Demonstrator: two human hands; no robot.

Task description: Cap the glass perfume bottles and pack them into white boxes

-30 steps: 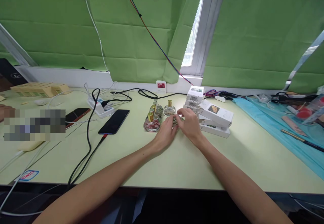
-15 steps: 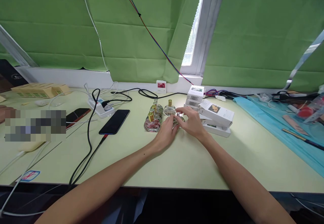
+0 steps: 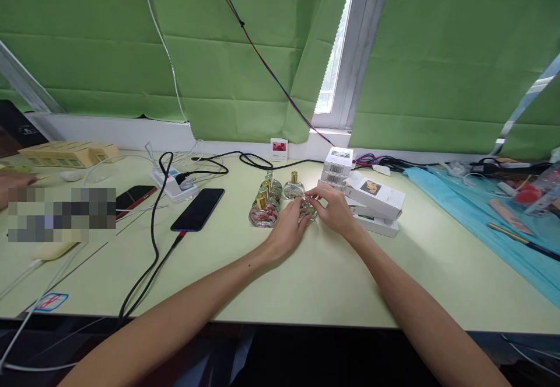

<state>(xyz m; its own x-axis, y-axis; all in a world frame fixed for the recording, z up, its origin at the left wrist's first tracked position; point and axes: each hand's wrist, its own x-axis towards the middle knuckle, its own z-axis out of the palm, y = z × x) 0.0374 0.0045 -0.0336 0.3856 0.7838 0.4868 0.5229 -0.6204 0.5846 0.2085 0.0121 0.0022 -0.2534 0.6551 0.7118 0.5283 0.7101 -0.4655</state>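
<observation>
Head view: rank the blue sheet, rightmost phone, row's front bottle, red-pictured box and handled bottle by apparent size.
1. Blue sheet
2. Rightmost phone
3. Front bottle
4. Red-pictured box
Handled bottle: partly hidden, unranked.

Ctr: 2 hands point(image 3: 285, 226), min. 5 bottles point(image 3: 263, 216), 1 small box point(image 3: 279, 155) at back. R of ctr: min. 4 white boxes point(image 3: 382, 199). Mid L: 2 phones point(image 3: 198, 210), 1 plug strip point(image 3: 175, 191). L edge: 1 other hand point(image 3: 14, 181).

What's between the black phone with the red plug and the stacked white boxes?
In the head view: a row of glass bottles, a gold-topped bottle, and the left hand and right hand at another bottle.
</observation>
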